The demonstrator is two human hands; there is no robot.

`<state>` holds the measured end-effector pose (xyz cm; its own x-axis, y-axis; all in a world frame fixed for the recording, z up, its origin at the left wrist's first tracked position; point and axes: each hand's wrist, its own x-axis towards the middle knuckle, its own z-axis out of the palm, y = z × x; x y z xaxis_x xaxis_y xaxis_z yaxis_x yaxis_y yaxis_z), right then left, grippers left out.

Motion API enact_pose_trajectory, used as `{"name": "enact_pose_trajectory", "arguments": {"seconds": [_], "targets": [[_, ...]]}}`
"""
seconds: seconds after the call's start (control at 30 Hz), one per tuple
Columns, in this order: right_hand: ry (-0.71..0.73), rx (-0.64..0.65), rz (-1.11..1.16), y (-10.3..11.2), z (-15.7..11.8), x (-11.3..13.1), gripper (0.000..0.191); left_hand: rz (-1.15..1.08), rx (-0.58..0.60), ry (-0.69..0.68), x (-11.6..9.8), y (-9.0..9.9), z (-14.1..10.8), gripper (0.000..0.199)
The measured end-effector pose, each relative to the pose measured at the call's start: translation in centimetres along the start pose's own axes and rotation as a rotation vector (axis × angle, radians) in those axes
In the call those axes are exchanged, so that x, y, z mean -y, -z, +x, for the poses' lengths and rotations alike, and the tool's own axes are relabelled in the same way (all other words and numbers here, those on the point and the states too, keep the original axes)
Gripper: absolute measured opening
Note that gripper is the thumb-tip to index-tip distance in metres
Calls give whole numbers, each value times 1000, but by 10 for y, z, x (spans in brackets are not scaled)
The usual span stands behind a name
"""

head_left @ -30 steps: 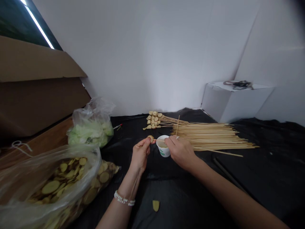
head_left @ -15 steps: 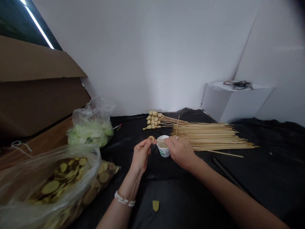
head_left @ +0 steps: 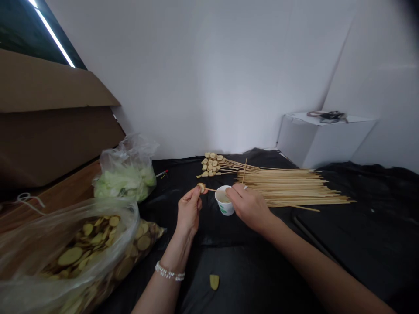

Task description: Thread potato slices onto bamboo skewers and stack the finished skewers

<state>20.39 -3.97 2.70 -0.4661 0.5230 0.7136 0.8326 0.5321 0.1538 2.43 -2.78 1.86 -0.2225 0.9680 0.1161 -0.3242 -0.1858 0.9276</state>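
My left hand (head_left: pixel 190 209) pinches a pale round vegetable slice (head_left: pixel 201 188), which looks like potato, left of the paper cup. The tip end of a thin bamboo skewer (head_left: pixel 210 189) meets that slice. My right hand (head_left: pixel 247 205) is closed around the same skewer, by the right rim of the white paper cup (head_left: pixel 225 209). Out past the right hand, the skewer's tail points right over the stacked sticks. The cup holds something pale that I cannot make out. Behind the cup lie several skewers with threaded slices (head_left: pixel 211 165), their sticks pointing right.
Many bare bamboo skewers (head_left: pixel 294 187) lie behind my right hand. An open plastic bag of slices (head_left: pixel 68 257) stands at left, a bag of pale green vegetable (head_left: pixel 127 181) behind it. One loose slice (head_left: pixel 214 282) lies in front. A white box (head_left: pixel 327 137) stands back right.
My left hand has moved left with the slice, away from the cup. The skewer has slid left too, its tail now sticking out less to the right. My right hand has hardly moved.
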Motion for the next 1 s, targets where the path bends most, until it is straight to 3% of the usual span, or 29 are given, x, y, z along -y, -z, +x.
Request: {"name": "enact_pose_trajectory", "arguments": {"seconds": [0.1,0.3,0.6,0.83,1.0], "targets": [[-3,17,-1,-1,-1,0,26,-3,8,7,-1,1,0,29],[-82,236,110,-1,-2,0,17,21,29,23,1,2,0,30],[-43,67,104,1,0,0,19,31,70,60,3,-3,-4,30],[-86,286,120,2,-1,-2,15,50,76,79,3,-1,-3,32],[-88,220,144,3,1,-2,17,47,70,100,4,-3,-5,32]]}}
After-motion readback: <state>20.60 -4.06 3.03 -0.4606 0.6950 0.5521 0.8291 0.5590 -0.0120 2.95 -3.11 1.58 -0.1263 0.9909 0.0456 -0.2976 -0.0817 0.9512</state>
